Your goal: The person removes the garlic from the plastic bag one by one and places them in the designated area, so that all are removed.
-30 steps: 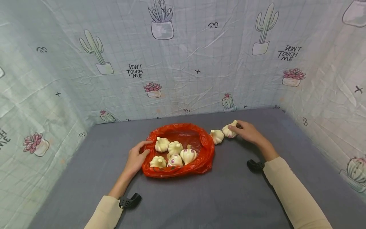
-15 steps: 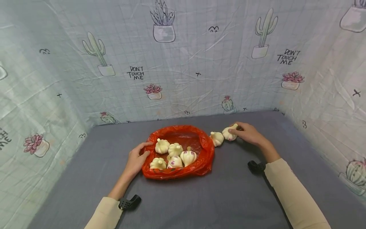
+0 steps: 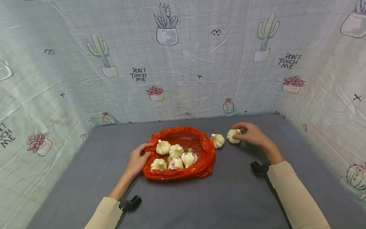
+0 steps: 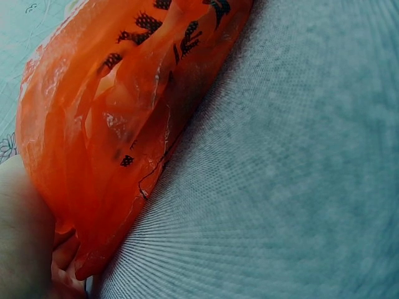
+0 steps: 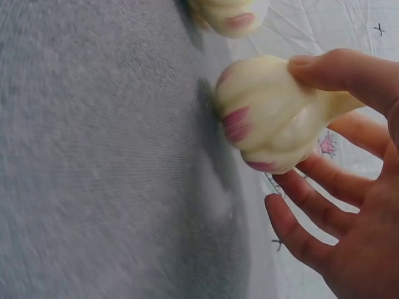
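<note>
An open red plastic bag [image 3: 210, 159] with a rolled-down rim stands on the grey table, with several garlic bulbs [image 3: 188, 159] inside. My left hand [image 3: 136, 161] holds the bag's left side by thumb and fingers; the left wrist view shows the printed red plastic [image 4: 118, 124] beside the hand. To the right of the bag, my right hand [image 3: 253, 135] has a garlic bulb [image 3: 233, 136] between thumb and fingers, at the table surface. Close up, the thumb lies on this purple-marked bulb [image 5: 268, 112], and the other fingers are spread behind it. Another garlic bulb [image 3: 218, 141] rests against the bag's right side.
A printed cloth [image 3: 183, 63] with cactus drawings hangs behind the table and along both sides. Grey tabletop [image 3: 228, 190] extends in front of the bag and between the two arms.
The bulb at my right hand has shifted slightly right, away from its neighbour, and turned. My left hand stays at the bag. The head view has tilted up a little.
</note>
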`<control>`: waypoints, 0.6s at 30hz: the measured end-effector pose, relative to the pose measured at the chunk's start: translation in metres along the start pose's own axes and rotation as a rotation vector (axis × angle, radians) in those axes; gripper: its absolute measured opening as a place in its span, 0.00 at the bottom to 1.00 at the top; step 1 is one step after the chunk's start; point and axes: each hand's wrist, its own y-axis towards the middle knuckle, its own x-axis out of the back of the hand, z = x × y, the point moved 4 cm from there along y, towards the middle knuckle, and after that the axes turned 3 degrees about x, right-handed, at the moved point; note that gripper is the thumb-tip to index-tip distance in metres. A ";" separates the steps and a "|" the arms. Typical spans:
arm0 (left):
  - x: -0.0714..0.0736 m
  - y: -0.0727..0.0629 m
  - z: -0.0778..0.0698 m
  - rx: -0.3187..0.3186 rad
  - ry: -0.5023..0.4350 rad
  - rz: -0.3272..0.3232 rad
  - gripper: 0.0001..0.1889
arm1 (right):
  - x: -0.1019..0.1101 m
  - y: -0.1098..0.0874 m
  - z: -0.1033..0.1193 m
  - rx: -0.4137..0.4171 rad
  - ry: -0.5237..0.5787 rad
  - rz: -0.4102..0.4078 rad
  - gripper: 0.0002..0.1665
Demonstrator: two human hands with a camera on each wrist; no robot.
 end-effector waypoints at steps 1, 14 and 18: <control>0.000 0.000 0.000 0.001 0.000 0.000 0.19 | 0.001 -0.001 0.000 0.017 -0.011 0.003 0.28; 0.000 0.000 0.002 -0.009 0.005 -0.014 0.19 | 0.003 -0.005 0.004 0.084 -0.001 0.130 0.32; 0.000 0.000 0.001 -0.013 0.004 -0.015 0.19 | 0.003 -0.008 0.005 0.130 0.048 0.181 0.34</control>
